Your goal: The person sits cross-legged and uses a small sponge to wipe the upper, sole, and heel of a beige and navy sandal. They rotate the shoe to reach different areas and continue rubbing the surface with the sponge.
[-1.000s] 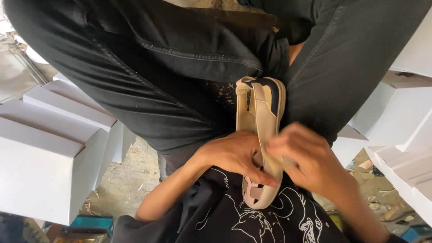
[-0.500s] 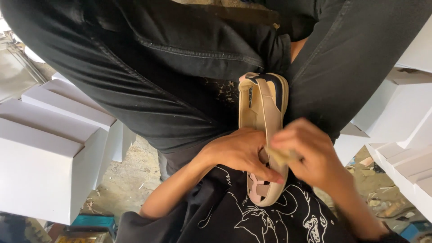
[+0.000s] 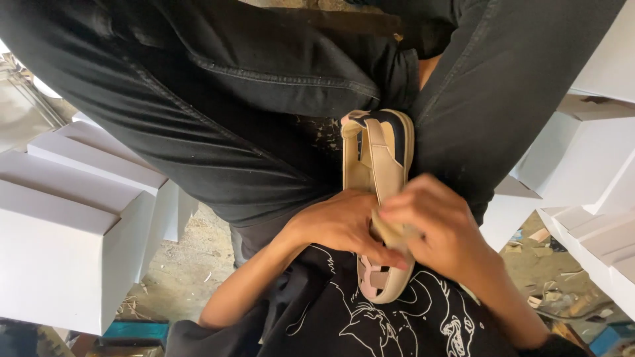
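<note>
A beige sandal (image 3: 377,142) with a dark insole and a pinkish toe lies lengthwise on my lap, heel away from me, between my black-trousered thighs. My left hand (image 3: 337,228) grips the sandal around its middle from the left side. My right hand (image 3: 440,228) comes in from the right and pinches the beige strap (image 3: 378,155) where it runs down the middle of the shoe. The two hands hide the shoe's middle. Its toe (image 3: 382,287) rests against my black printed shirt.
White cardboard boxes (image 3: 73,231) are stacked on the left, and more white boxes (image 3: 589,165) stand on the right. A dirt floor with scraps (image 3: 178,271) shows between them. My black trousers (image 3: 218,99) fill the upper part of the view.
The sandal and both hands stay almost in place. My right hand has shifted a little to the left over the strap, and the fingers have closed tighter on it.
</note>
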